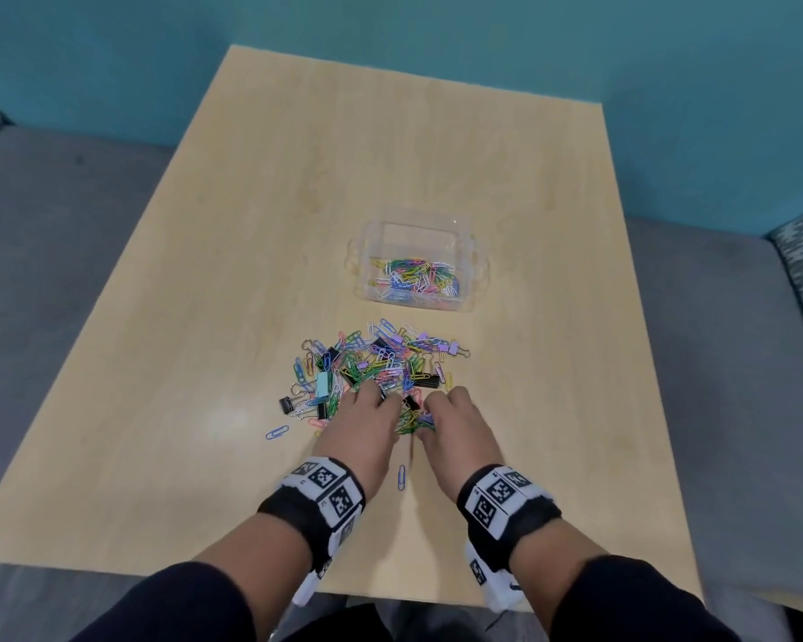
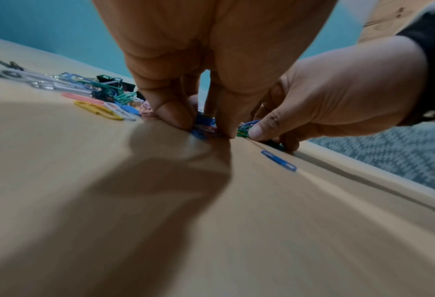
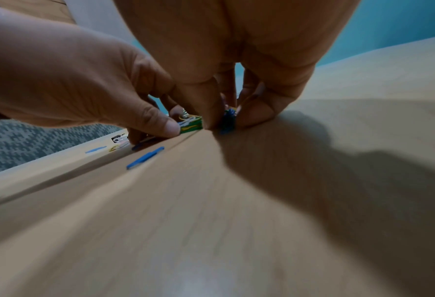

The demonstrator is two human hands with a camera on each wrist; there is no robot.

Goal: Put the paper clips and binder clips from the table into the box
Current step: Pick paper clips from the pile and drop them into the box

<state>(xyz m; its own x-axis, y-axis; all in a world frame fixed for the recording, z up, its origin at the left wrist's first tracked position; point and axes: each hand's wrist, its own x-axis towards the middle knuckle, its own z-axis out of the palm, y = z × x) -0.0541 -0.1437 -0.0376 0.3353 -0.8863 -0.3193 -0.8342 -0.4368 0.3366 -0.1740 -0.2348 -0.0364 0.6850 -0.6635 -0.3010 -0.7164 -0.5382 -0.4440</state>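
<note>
Both hands at near edge of clip pile (image 1: 376, 363), just before the clear box (image 1: 413, 261). Left hand (image 1: 362, 428) and right hand (image 1: 460, 428) fingers curled, pinching one bunch of clips (image 1: 413, 417). Best to squeeze inward, then lift together.

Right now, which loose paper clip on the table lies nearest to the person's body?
The blue paper clip lying alone between the two wrists. The other stray blue clip lies further left, and the rest stay in the pile.

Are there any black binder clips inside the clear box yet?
No: in the head view the clear box holds only colored paper clips.
</note>
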